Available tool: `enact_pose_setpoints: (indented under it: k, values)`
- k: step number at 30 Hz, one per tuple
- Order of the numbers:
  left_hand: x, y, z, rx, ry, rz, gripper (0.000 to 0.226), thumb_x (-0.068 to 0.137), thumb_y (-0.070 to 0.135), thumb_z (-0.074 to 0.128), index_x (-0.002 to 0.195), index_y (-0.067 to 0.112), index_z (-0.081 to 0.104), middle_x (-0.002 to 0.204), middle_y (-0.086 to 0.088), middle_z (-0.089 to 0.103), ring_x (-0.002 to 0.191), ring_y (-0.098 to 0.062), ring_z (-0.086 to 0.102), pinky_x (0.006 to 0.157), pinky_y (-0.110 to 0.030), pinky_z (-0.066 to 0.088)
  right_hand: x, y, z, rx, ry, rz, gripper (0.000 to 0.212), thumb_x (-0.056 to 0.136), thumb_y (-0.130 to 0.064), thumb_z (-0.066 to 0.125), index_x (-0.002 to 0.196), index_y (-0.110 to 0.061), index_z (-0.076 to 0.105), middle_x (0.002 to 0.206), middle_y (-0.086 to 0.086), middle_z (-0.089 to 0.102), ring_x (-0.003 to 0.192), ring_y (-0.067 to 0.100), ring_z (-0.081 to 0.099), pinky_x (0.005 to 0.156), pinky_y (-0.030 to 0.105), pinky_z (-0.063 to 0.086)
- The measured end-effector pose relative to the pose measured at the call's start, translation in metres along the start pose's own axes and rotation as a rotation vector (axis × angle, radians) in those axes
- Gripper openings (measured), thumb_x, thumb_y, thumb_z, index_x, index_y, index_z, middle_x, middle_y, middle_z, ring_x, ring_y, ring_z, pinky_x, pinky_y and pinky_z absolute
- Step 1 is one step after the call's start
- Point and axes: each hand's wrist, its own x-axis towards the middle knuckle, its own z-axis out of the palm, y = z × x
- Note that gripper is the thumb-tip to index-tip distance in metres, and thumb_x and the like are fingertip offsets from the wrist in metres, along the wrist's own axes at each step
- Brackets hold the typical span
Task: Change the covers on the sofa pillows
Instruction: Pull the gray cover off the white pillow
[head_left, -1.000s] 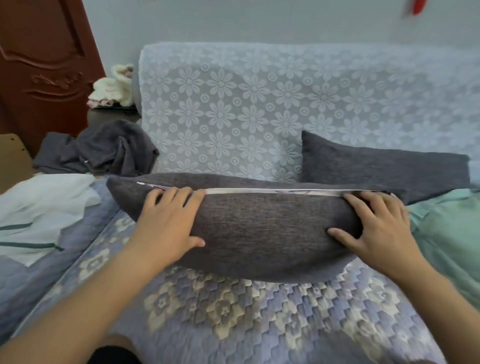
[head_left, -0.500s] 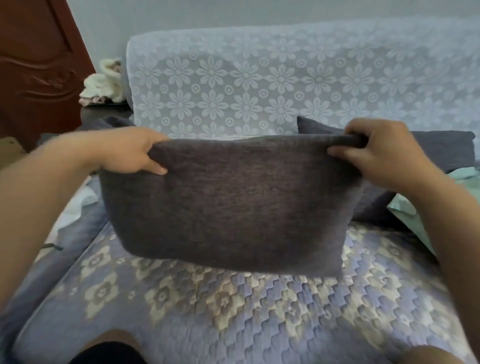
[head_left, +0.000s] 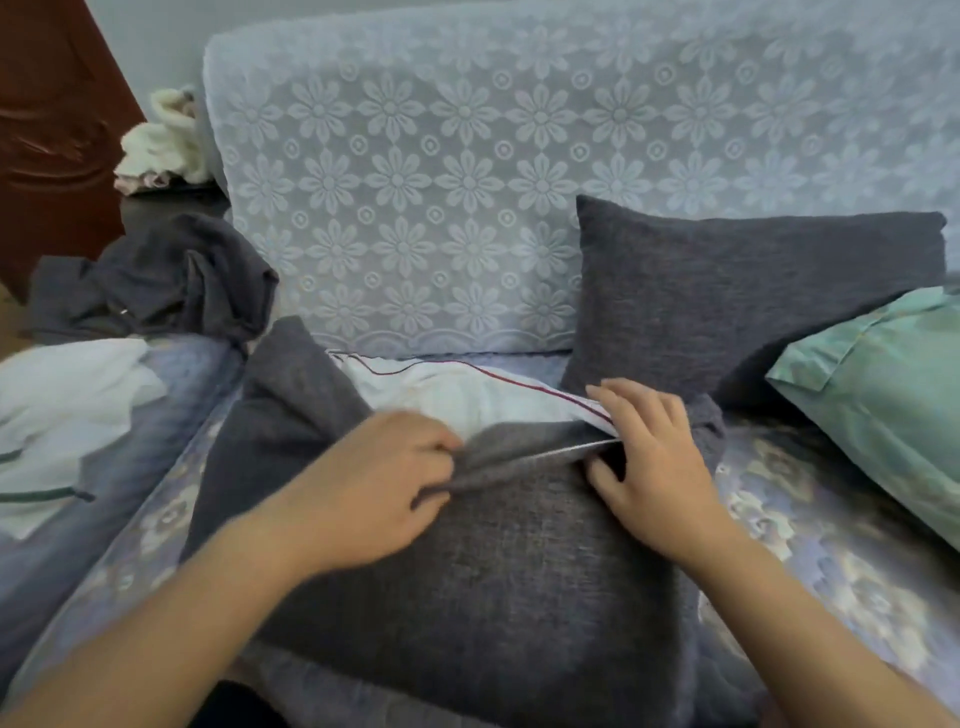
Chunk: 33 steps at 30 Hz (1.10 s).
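A pillow in a dark grey cover (head_left: 498, 561) lies flat on the sofa seat in front of me. Its far edge gapes open and the white inner pillow (head_left: 457, 395), edged with a red line, shows through. My left hand (head_left: 374, 483) pinches the near flap of the cover at the opening. My right hand (head_left: 649, 462) lies at the right end of the opening, fingers spread over the white pillow's corner and thumb on the grey cover. A second grey pillow (head_left: 743, 296) leans against the backrest at right.
A mint green pillow (head_left: 883, 395) lies at far right. A crumpled grey cover (head_left: 166, 280) sits at the left end of the sofa, with white cloth (head_left: 67, 395) below it. The backrest wears a floral lace throw (head_left: 441, 182). A brown door (head_left: 47, 130) stands at left.
The grey pillow, held up by its top edge half a second ago, now lies flat on the seat. Its opening has been pulled apart, exposing the white inner pillow.
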Motion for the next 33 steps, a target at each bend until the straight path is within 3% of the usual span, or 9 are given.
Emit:
enact_pose_setpoints:
  k: [4,7,12,17,21,25,29,31,33]
  values:
    - [-0.030,0.038,0.021,-0.058,-0.012,-0.220,0.034,0.079,0.051,0.074,0.096,0.037,0.048,0.087,0.020,0.053,0.077,-0.010,0.052,0.068,-0.021,0.040,-0.017,-0.010,0.005,-0.086,0.027,-0.081,0.050,0.082,-0.027,0.058,0.131,-0.019,0.063,0.142,0.004,0.052,0.128,0.033,0.045,0.102,0.050,0.040]
    - [-0.029,0.054,0.036,0.103,-0.014,-0.318,0.064,0.075,0.050,0.080,0.129,0.032,0.050,0.097,0.012,0.059,0.084,-0.015,0.059,0.082,-0.032,0.049,-0.029,-0.017,0.016,-0.102,0.192,-0.133,0.034,0.081,-0.007,0.065,0.114,-0.010,0.072,0.139,0.016,0.055,0.128,0.041,0.047,0.109,0.051,0.034]
    - [-0.030,0.064,0.045,0.196,0.014,-0.267,0.053,0.075,0.036,0.081,0.121,0.025,0.056,0.097,0.008,0.056,0.089,-0.020,0.058,0.086,-0.040,0.048,-0.034,-0.025,0.007,-0.076,0.268,-0.261,0.016,0.082,-0.004,0.064,0.096,-0.006,0.073,0.115,0.006,0.068,0.115,0.029,0.058,0.108,0.051,0.035]
    - [-0.023,0.044,0.042,0.167,-0.034,-0.384,0.053,0.071,0.054,0.079,0.114,0.033,0.055,0.102,0.012,0.056,0.097,-0.015,0.058,0.090,-0.034,0.046,-0.044,-0.037,-0.019,-0.083,-0.045,-0.292,0.019,0.091,-0.032,0.054,0.083,-0.016,0.060,0.072,-0.004,0.056,0.066,0.022,0.051,0.072,0.038,0.047]
    - [-0.002,0.041,0.039,0.174,-0.179,-0.407,0.051,0.080,0.059,0.071,0.120,0.031,0.057,0.105,0.009,0.062,0.099,-0.019,0.062,0.085,-0.036,0.046,-0.027,-0.029,-0.041,-0.322,-0.447,0.009,0.043,0.082,-0.073,0.048,0.094,-0.032,0.053,0.087,-0.010,0.061,0.084,0.018,0.063,0.069,0.035,0.048]
    - [0.008,0.036,0.030,0.137,-0.288,-0.488,0.042,0.090,0.061,0.052,0.124,0.035,0.053,0.121,0.008,0.063,0.109,-0.022,0.063,0.082,-0.037,0.048,-0.029,-0.029,-0.055,-0.335,-0.493,-0.137,0.040,0.074,-0.072,0.053,0.069,-0.033,0.050,0.071,-0.009,0.054,0.077,0.014,0.059,0.070,0.030,0.039]
    - [-0.007,0.045,0.025,0.055,-0.532,-0.469,0.087,0.090,0.069,0.046,0.159,0.035,0.007,0.160,0.007,0.031,0.132,-0.025,0.050,0.099,-0.039,0.044,-0.041,-0.029,-0.068,-0.410,-0.672,0.031,0.061,0.072,-0.086,0.021,0.073,-0.032,0.049,0.072,-0.010,0.056,0.097,0.007,0.060,0.120,0.041,0.013]
    - [-0.017,0.058,0.019,-0.004,-0.656,-0.441,0.108,0.083,0.079,0.048,0.157,0.034,-0.018,0.169,0.006,0.003,0.145,-0.025,0.035,0.113,-0.038,0.036,-0.037,-0.019,-0.067,-0.352,-0.565,0.227,0.060,0.083,-0.078,0.021,0.077,-0.030,0.057,0.078,-0.007,0.066,0.099,0.010,0.065,0.122,0.046,0.012]
    - [-0.024,0.068,0.015,-0.081,-0.736,-0.441,0.113,0.077,0.091,0.040,0.152,0.041,-0.028,0.168,0.008,-0.015,0.154,-0.022,0.017,0.121,-0.037,0.025,-0.032,-0.004,-0.059,-0.173,-0.240,0.423,0.046,0.095,-0.056,0.039,0.072,-0.021,0.058,0.076,0.002,0.069,0.089,0.031,0.066,0.102,0.046,0.040]
